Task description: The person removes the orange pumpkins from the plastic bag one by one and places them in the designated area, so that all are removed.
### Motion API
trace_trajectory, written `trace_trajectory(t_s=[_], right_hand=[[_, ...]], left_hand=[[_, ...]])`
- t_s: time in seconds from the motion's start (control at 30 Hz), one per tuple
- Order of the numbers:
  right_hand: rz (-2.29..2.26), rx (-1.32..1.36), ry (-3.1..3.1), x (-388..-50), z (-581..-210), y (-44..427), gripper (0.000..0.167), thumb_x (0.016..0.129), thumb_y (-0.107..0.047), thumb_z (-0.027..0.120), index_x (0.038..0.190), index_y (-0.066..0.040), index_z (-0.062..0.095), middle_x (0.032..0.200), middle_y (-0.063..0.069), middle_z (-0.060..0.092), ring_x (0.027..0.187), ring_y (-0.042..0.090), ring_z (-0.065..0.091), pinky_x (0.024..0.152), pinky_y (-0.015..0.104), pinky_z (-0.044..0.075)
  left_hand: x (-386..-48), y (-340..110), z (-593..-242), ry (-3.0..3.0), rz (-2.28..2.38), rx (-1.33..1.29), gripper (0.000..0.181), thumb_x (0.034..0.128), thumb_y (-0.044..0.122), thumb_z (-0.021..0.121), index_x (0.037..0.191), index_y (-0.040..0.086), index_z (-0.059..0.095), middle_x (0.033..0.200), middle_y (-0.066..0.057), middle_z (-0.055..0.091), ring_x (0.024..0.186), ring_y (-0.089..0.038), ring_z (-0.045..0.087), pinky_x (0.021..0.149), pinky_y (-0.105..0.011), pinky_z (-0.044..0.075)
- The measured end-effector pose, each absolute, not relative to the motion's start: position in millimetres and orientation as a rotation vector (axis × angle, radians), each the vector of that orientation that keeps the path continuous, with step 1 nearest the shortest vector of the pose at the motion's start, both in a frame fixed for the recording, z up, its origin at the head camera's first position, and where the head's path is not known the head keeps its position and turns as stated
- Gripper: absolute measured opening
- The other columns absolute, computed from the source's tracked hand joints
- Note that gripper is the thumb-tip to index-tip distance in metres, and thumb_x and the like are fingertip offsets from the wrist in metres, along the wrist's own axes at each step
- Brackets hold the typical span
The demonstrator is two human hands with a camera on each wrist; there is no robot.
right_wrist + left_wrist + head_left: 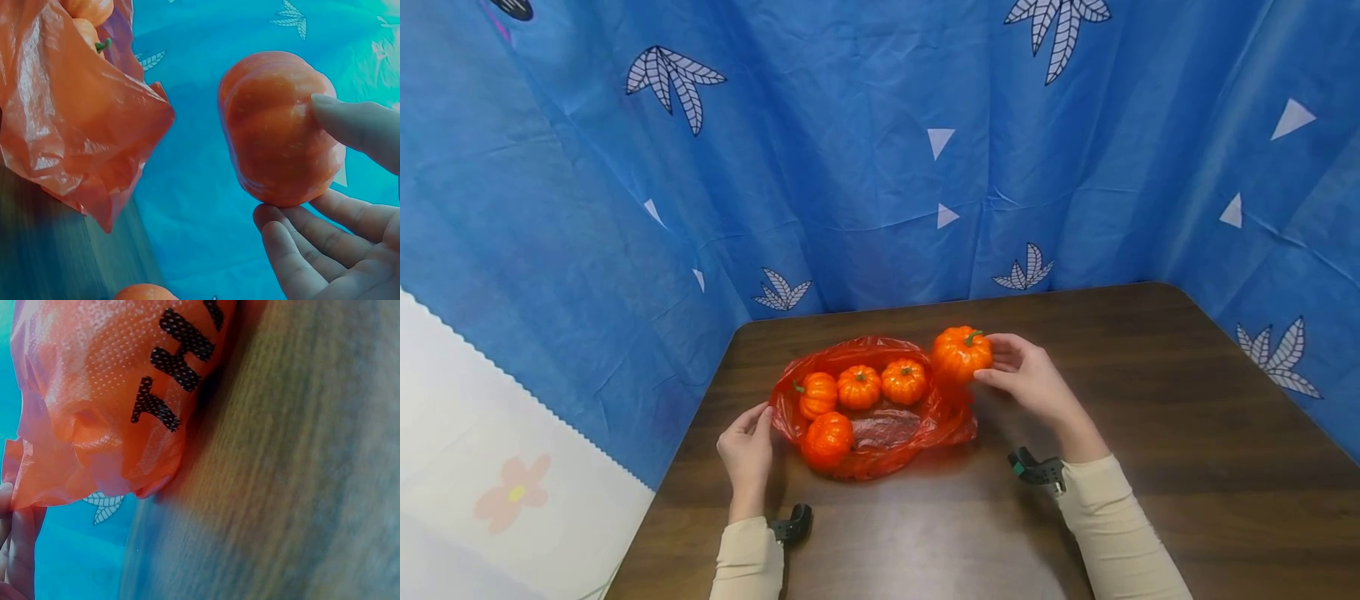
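A red plastic bag lies with its mouth spread wide, and several small orange toy pumpkins sit inside it. My left hand pinches the bag's left rim between thumb and fingers; black lettering shows on the bag's side in the left wrist view. One pumpkin with a green stem is up by the bag's right rim, held between the thumb and fingers of my right hand. The right wrist view shows this pumpkin apart from the bag.
Under everything is a dark wooden table, whose rounded far edge meets a blue patterned curtain. A white cloth hangs at the left. Black straps are on both wrists. An orange rounded thing is cut off at the right wrist view's bottom.
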State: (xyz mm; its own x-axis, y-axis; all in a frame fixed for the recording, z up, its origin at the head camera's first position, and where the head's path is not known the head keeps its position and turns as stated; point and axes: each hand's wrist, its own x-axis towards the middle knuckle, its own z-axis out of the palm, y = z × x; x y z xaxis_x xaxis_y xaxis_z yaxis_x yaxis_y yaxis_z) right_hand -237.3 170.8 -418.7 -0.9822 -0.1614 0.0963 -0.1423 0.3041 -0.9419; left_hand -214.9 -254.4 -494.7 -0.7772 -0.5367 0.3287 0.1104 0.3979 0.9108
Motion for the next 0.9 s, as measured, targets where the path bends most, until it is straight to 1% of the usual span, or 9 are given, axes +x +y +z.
trace_trajectory(t_s=[0.23, 0.43, 0.7, 0.9], right_hand=[[-1.811, -0.258, 2.567, -238, -418, 177, 0.065, 0.09, -0.027, 0.076, 0.143, -0.004, 0.047, 0.142, 0.021, 0.054, 0.125, 0.041, 0.059, 0.103, 0.051, 0.051], [-1.781, -0.184, 2.589, -239, -419, 184, 0.065, 0.091, -0.029, 0.075, 0.146, -0.009, 0.046, 0.149, 0.019, 0.048, 0.129, 0.042, 0.056, 0.102, 0.052, 0.051], [-1.78, -0.159, 2.606, -238, -419, 194, 0.066, 0.092, -0.029, 0.074, 0.147, -0.007, 0.044, 0.147, 0.021, 0.05, 0.129, 0.041, 0.055, 0.104, 0.053, 0.05], [-1.781, -0.11, 2.602, -238, -419, 202, 0.069, 0.092, -0.032, 0.074, 0.148, -0.008, 0.042, 0.147, 0.022, 0.05, 0.131, 0.041, 0.054, 0.105, 0.053, 0.048]], left_hand=[[-214, -255, -496, -2.069, -1.42, 0.382, 0.027, 0.0936, 0.025, 0.072, 0.107, 0.003, 0.077, 0.107, -0.018, 0.076, 0.076, 0.017, 0.063, 0.07, -0.005, 0.052], [-215, -256, -495, -2.074, -1.417, 0.38, 0.027, 0.0939, 0.026, 0.071, 0.108, 0.004, 0.077, 0.107, -0.018, 0.076, 0.077, 0.017, 0.062, 0.071, -0.006, 0.052], [-216, -257, -495, -2.063, -1.42, 0.367, 0.023, 0.0935, 0.021, 0.072, 0.107, 0.002, 0.077, 0.106, -0.018, 0.076, 0.076, 0.017, 0.063, 0.07, -0.005, 0.052], [-215, -256, -495, -2.065, -1.421, 0.372, 0.023, 0.0937, 0.021, 0.072, 0.107, 0.003, 0.077, 0.106, -0.018, 0.076, 0.076, 0.016, 0.063, 0.069, -0.005, 0.052]])
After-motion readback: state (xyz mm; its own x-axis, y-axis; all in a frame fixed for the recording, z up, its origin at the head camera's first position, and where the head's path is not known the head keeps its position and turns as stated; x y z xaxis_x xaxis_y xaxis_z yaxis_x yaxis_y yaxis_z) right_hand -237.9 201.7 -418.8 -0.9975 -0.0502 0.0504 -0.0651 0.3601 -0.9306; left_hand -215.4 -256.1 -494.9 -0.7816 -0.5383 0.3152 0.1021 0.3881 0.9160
